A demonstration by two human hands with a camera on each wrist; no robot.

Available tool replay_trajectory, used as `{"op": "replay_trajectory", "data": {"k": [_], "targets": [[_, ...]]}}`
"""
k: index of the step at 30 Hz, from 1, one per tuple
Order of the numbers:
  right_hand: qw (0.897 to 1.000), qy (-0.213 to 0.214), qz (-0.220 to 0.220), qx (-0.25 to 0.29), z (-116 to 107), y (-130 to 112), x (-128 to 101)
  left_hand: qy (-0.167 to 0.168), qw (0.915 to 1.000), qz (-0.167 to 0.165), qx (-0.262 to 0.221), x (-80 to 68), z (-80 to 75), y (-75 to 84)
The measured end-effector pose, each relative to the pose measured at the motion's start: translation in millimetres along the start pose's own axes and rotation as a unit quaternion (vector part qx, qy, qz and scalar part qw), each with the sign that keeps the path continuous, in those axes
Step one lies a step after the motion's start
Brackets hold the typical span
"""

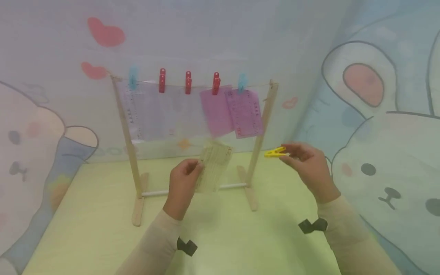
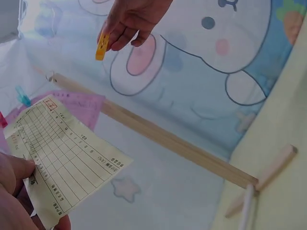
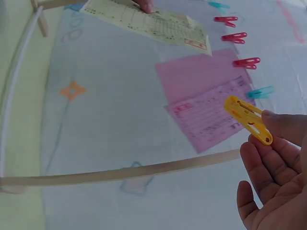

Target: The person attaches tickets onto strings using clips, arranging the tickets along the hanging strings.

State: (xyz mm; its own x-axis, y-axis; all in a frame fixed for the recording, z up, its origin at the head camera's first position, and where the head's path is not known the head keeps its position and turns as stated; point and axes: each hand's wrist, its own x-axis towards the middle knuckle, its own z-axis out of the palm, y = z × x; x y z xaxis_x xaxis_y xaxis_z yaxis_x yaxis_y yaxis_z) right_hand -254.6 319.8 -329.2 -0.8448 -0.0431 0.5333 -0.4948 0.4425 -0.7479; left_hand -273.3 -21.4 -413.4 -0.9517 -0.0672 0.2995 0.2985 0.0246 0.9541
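Left hand [image 1: 181, 182] pinches one yellow slip [image 1: 215, 167], frame centre; right hand [image 1: 307, 165] pinches one yellow peg [image 1: 274, 152]; rack [image 1: 128, 137] above: three red pegs [image 1: 188, 82], two blue pegs [image 1: 242, 81].

It looked like a child's playroom or nursery corner, since a cartoon rabbit backdrop [image 1: 385, 152] with hearts surrounded a pale green table [image 1: 86, 214] where a small wooden drying rack [image 1: 128, 145] carried colored pegs [image 1: 188, 82] and paper slips [image 1: 243, 112].
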Motion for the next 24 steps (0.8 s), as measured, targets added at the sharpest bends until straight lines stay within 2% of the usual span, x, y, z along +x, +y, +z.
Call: {"op": "replay_trajectory", "data": {"k": [3,6,10,14,16,19,22,24], "targets": [[1.0,-0.008,-0.019,0.001,-10.6,-28.5,33.8,0.003,0.9989,0.028,-0.038,24.9,21.5,30.0],[0.999,-0.008,-0.036,-0.014,-19.6,-55.5,64.4,-0.002,0.9956,0.038,-0.085,45.7,44.1,54.1],[0.994,0.009,-0.043,-0.105,-29.9,-88.3,101.2,-0.012,0.9903,0.033,-0.135,67.9,75.5,75.9],[0.983,0.009,-0.034,-0.181,-32.2,-112.5,136.0,-0.01,0.9911,0.014,-0.132,83.2,97.5,86.7],[0.981,0.004,-0.028,-0.19,-33.3,-120.0,149.6,-0.009,0.9921,0.0,-0.125,87.5,104.4,87.8],[0.984,-0.001,-0.019,-0.176,-35.7,-126.1,163.4,-0.009,0.993,-0.019,-0.116,89.5,110.5,86.5],[0.984,-0.005,-0.026,-0.176,-37.6,-127.4,171.1,-0.013,0.9945,-0.023,-0.101,89.6,113.5,86.8],[0.979,-0.011,-0.031,-0.203,-37.6,-126.9,175.2,-0.015,0.9967,-0.018,-0.078,90.1,115.2,89.7]]}}
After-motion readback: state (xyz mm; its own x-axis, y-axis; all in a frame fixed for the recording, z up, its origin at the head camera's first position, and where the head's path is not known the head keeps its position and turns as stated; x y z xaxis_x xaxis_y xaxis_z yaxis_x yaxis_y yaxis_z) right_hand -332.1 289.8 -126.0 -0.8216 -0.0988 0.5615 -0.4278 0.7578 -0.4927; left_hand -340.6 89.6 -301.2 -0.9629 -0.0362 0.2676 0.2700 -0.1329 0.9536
